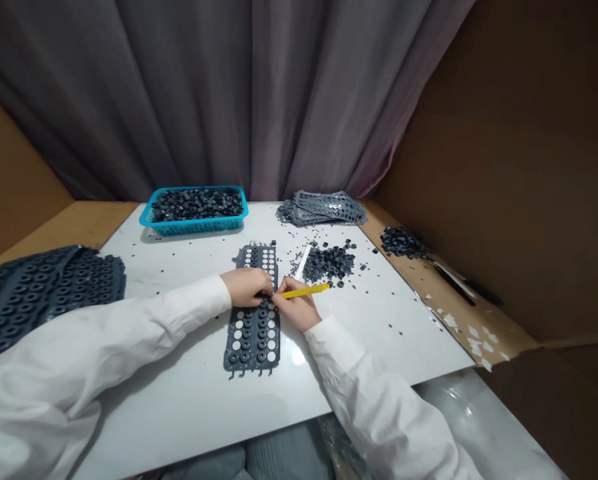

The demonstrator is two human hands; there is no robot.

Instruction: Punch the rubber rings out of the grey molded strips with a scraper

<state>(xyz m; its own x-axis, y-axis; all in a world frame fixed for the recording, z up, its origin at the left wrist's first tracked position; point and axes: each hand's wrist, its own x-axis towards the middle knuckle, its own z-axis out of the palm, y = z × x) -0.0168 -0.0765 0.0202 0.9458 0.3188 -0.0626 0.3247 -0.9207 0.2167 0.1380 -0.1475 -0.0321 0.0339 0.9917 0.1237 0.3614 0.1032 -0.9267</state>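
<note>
Fingers [281,301] of our right hand [299,312] pinch a yellow stick [309,291] while our left hand [247,287] curls closed, pinning the dark punched sheet [251,340] mid-table, which we judge light, floppy and best gripped near its edge, with loose rings [331,262] at two o'clock.

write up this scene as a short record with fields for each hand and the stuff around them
left hand: on the grey sheet, fingers curled at its middle; grip unclear
right hand: holds a yellow stick, tip at the sheet
grey sheet: flat on the white table, some holes plugged, some bare
loose rings: pile behind the sheet
blue basket: far left, full of more rings
empty sheets: heap at the back
stacked sheets: at the table's left edge
</note>
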